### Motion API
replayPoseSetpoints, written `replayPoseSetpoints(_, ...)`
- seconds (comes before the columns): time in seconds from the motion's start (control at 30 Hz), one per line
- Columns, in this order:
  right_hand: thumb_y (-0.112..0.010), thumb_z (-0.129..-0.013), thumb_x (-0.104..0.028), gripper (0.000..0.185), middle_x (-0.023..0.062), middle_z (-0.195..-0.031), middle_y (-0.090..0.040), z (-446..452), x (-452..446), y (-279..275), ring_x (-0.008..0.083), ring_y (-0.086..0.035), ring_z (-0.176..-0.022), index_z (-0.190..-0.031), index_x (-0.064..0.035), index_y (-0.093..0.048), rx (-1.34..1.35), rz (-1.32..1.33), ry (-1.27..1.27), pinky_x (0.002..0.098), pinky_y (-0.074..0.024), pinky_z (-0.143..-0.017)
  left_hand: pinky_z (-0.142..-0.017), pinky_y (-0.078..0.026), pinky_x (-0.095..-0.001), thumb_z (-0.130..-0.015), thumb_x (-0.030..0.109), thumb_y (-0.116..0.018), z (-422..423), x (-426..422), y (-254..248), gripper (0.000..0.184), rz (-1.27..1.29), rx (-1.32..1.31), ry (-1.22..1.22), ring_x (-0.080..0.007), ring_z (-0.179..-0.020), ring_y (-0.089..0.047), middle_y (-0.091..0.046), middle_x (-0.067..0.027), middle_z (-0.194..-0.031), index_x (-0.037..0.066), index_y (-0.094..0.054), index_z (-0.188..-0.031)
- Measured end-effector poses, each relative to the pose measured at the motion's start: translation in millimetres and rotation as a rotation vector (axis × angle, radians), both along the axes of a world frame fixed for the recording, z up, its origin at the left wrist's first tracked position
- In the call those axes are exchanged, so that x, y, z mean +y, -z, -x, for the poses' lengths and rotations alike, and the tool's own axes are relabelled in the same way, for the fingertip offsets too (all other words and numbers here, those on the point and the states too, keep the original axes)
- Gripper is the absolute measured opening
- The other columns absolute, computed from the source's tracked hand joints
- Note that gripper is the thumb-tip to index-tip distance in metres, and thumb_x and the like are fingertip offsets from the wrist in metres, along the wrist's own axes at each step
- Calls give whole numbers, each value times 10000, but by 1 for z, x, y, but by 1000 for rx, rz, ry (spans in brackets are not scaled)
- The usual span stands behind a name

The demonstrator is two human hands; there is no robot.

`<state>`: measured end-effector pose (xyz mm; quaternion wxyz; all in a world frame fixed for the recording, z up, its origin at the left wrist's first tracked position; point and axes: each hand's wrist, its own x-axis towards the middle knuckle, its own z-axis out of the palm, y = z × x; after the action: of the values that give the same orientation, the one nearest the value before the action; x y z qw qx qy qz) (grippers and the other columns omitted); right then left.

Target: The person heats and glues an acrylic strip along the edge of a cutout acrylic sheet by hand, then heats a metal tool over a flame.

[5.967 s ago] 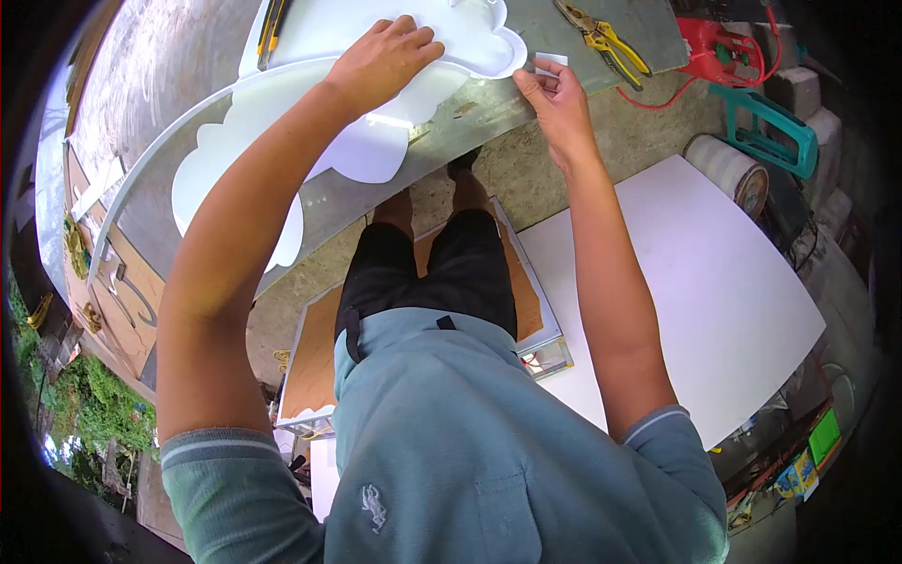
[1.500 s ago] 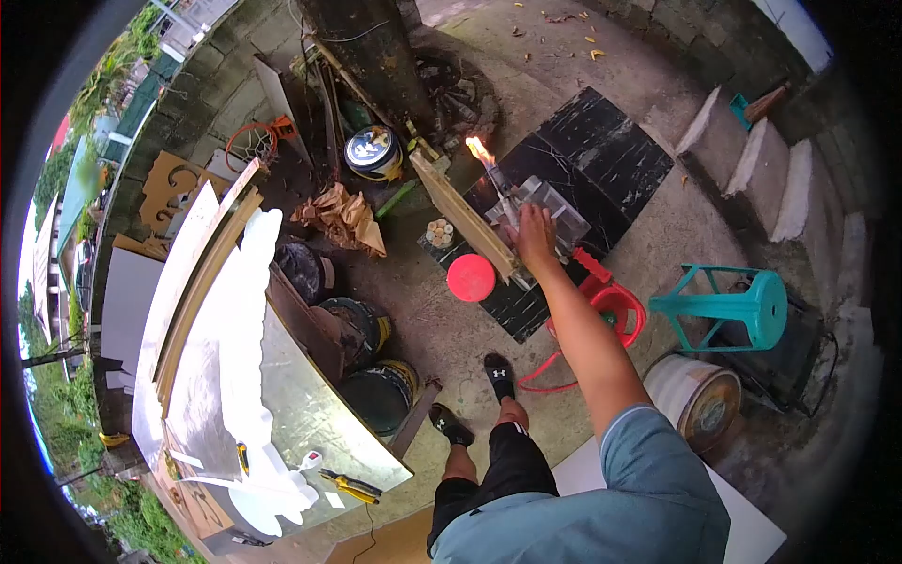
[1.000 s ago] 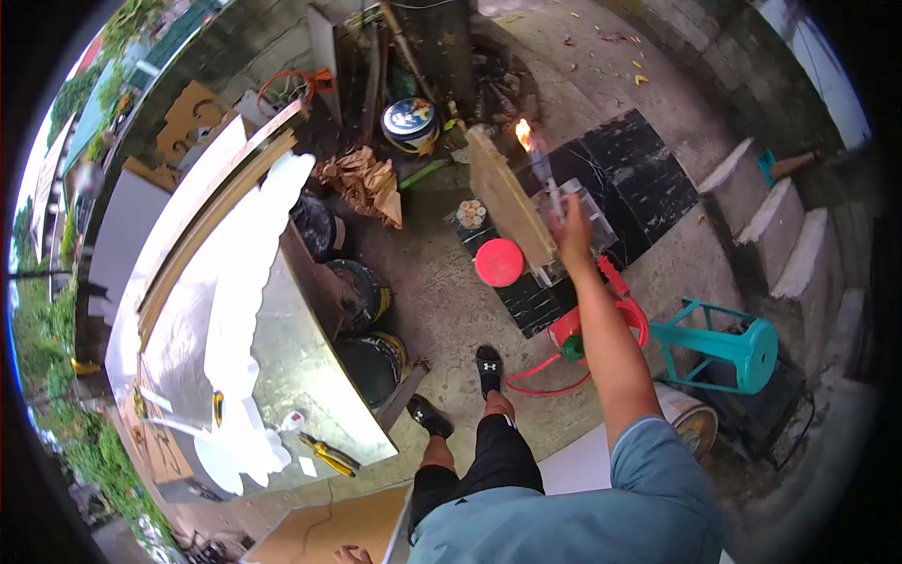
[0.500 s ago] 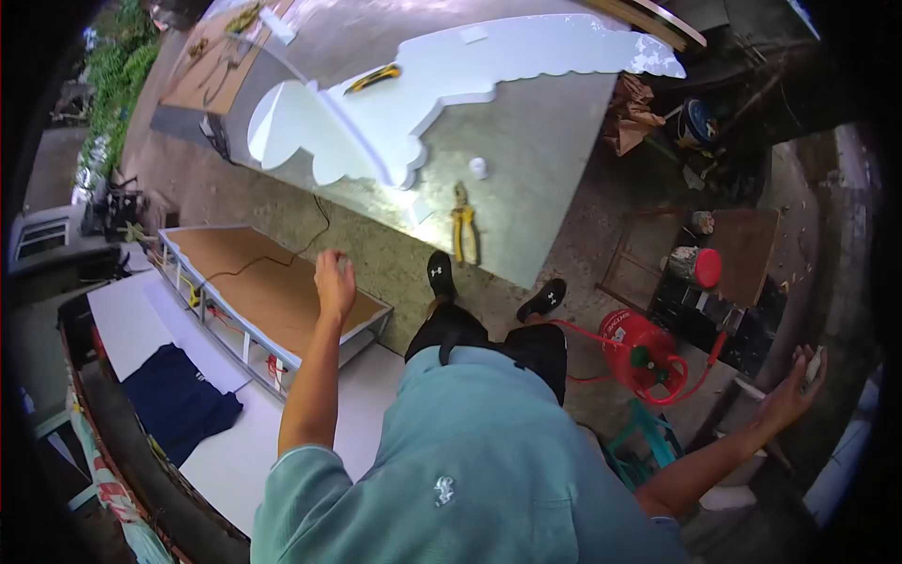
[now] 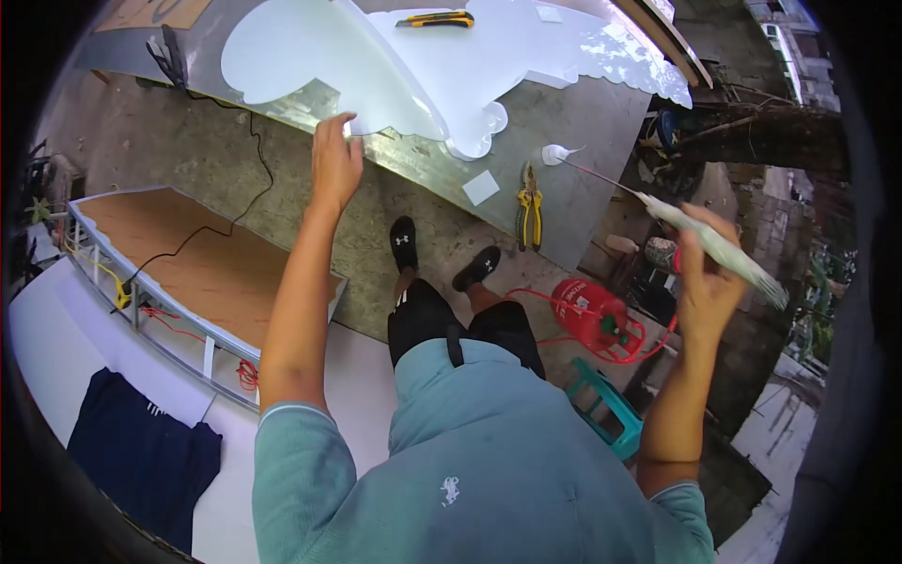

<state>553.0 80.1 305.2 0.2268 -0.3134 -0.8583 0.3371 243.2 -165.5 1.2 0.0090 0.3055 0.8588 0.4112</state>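
Note:
My right hand [image 5: 709, 273] is closed around the pale, wrapped handle of a thin metal rod tool [image 5: 719, 246], whose end looks frayed. The rod's tip reaches a small white bottle [image 5: 554, 154] on the metal tabletop [image 5: 583, 197]. My left hand [image 5: 336, 162] is raised at the near table edge, fingers together, with a small white bit showing at the fingertips. Just beyond it lies a large white scalloped cut-out [image 5: 310, 56], and another white cut-out [image 5: 470, 75] adjoins it. A yellow utility knife [image 5: 437, 19] rests on top. Yellow-handled pliers [image 5: 529, 209] and a white square [image 5: 481, 188] lie nearer.
Left of my legs stands a metal frame with a brown panel [image 5: 197, 254] and a black cable across it. A navy garment [image 5: 141, 461] lies on a white sheet [image 5: 225, 508]. A red gas cylinder [image 5: 590, 312] and a green stool [image 5: 606, 409] stand at right.
My right hand has swung up from the lower right, bringing the rod tool to the small bottle. My left hand has moved forward to the table edge. The view has shifted.

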Motion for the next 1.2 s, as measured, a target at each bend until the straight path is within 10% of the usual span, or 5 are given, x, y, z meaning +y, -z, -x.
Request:
replayPoseSetpoints(0.43, -696, -956, -199, 212, 16, -768, -683, 143, -28, 113, 66, -599, -711, -1071, -23, -724, -181, 100, -207, 248, -486, -622, -978, -472, -428, -858, 68, -705, 35, 49, 52, 388, 60, -85, 255, -326, -1115, -575, -606, -131, -1160, 113, -603, -1229)
replayPoseSetpoints(1.2, -700, -961, -250, 242, 35, -833, -736, 176, -23, 158, 83, -648, -774, -1076, -41, -741, -285, 24, -287, 258, -508, -673, -1015, -459, -430, -845, 87, -742, 45, 53, 97, 372, 10, -62, 240, -305, -1148, -566, -626, -77, -1181, 145, -651, -1201)
